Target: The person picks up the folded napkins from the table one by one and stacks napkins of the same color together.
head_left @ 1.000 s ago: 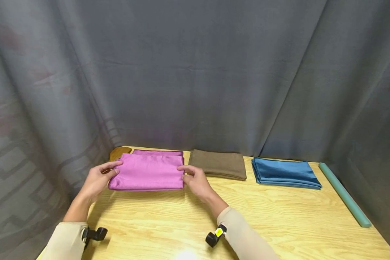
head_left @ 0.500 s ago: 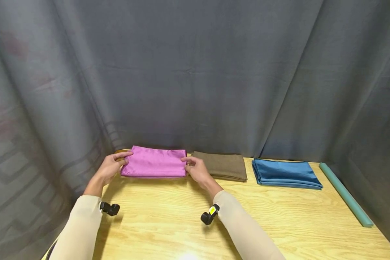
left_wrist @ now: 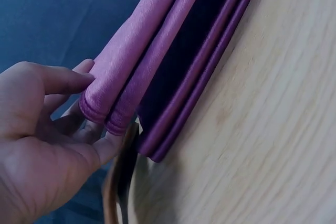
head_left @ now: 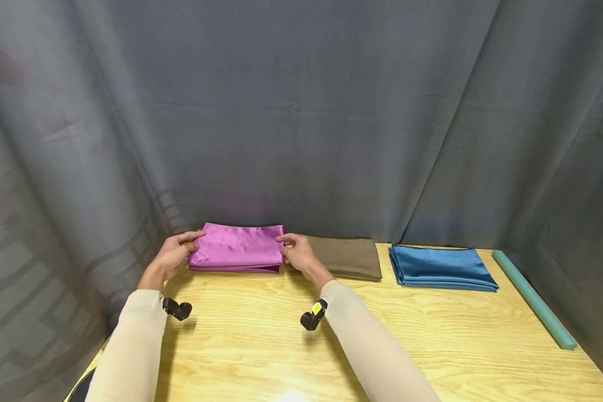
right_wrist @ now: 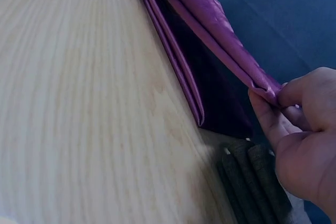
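Observation:
A folded shiny pink cloth [head_left: 241, 245] hangs just above a second folded purple cloth [head_left: 266, 269] at the back left of the table. My left hand [head_left: 172, 255] pinches the pink cloth's left end, thumb and fingers on either side of its folded layers, as the left wrist view shows. At the other end my right hand [head_left: 300, 255] grips the right edge between thumb and fingers. In the right wrist view a gap separates the upper cloth [right_wrist: 220, 35] from the purple cloth [right_wrist: 202, 85] lying on the wood. From the head, most of that lower cloth is hidden.
Right of the purple cloths lies a folded brown cloth [head_left: 349, 258], partly behind my right hand. Further right are a folded blue cloth [head_left: 442, 268] and a green tube [head_left: 535, 301] along the table's [head_left: 251, 346] right side. Grey curtains [head_left: 301, 123] enclose the back and sides.
Both hands have carried the pink cloth away from me, toward the back, until it covers most of the purple one. The brown and blue cloths have stayed put.

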Demonstrator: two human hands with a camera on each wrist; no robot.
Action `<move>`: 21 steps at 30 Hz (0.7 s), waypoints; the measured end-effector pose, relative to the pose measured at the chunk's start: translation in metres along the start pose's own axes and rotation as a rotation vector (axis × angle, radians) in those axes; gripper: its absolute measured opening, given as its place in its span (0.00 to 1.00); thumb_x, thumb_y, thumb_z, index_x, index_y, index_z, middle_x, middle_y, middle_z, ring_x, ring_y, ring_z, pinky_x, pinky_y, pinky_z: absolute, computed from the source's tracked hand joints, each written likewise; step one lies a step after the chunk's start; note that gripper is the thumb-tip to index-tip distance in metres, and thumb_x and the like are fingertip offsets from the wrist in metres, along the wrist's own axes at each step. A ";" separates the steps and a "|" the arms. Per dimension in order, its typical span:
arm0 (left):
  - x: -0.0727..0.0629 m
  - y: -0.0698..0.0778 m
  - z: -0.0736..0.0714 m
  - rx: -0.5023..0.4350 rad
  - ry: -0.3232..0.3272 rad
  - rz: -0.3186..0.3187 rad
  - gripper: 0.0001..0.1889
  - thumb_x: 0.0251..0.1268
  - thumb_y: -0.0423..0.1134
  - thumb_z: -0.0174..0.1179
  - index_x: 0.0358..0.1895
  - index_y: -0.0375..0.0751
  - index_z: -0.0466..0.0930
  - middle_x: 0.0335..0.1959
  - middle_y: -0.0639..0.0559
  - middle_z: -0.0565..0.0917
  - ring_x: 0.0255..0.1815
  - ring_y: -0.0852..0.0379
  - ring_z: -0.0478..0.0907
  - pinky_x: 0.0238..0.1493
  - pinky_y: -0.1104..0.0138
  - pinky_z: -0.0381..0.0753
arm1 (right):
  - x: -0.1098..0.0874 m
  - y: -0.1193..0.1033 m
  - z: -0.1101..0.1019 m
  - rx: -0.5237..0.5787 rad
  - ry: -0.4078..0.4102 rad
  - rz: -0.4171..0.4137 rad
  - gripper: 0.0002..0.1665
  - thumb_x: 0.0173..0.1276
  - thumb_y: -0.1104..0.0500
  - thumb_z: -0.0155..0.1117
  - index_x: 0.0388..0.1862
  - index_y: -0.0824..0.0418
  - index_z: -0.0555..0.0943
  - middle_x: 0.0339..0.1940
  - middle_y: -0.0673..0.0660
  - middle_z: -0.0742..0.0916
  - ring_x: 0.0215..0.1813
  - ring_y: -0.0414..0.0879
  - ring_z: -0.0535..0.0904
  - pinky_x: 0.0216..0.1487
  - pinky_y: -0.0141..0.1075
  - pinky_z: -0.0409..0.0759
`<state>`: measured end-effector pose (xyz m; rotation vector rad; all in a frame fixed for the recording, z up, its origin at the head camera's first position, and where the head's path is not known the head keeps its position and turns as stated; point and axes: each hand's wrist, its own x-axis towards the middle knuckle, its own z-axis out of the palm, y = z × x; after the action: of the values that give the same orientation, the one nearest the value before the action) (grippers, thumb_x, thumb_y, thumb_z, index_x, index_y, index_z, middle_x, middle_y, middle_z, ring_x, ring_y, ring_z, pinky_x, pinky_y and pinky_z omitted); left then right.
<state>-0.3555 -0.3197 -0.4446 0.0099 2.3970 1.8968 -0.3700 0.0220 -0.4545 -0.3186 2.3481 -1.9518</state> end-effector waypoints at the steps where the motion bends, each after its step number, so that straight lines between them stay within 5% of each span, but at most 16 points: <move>1: 0.001 -0.002 0.000 -0.002 0.009 0.003 0.27 0.79 0.28 0.44 0.79 0.33 0.60 0.82 0.34 0.55 0.45 0.74 0.76 0.45 0.75 0.83 | 0.002 0.000 0.001 0.002 -0.002 0.001 0.22 0.68 0.75 0.56 0.59 0.68 0.84 0.40 0.62 0.82 0.26 0.42 0.75 0.25 0.29 0.72; 8: 0.008 -0.012 0.003 0.051 0.044 0.023 0.28 0.77 0.27 0.45 0.78 0.33 0.62 0.80 0.34 0.59 0.51 0.70 0.72 0.47 0.79 0.78 | 0.012 0.011 0.007 0.031 0.036 0.028 0.21 0.68 0.77 0.57 0.58 0.72 0.83 0.46 0.67 0.86 0.35 0.41 0.80 0.45 0.42 0.88; 14: 0.008 -0.016 0.004 0.078 0.102 -0.032 0.28 0.76 0.26 0.46 0.78 0.36 0.64 0.81 0.36 0.60 0.61 0.63 0.67 0.48 0.83 0.73 | 0.011 0.016 0.012 0.054 0.013 0.067 0.22 0.68 0.78 0.54 0.60 0.75 0.81 0.51 0.71 0.86 0.38 0.42 0.80 0.40 0.35 0.87; 21: 0.007 -0.023 0.006 0.064 0.154 -0.027 0.28 0.76 0.24 0.45 0.77 0.34 0.65 0.77 0.35 0.65 0.52 0.67 0.69 0.45 0.81 0.74 | 0.010 0.017 0.020 -0.039 0.013 0.037 0.23 0.66 0.80 0.54 0.59 0.75 0.81 0.49 0.70 0.85 0.33 0.42 0.79 0.37 0.35 0.86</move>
<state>-0.3609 -0.3185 -0.4694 -0.1698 2.5416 1.8723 -0.3781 0.0041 -0.4744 -0.2644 2.3851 -1.8996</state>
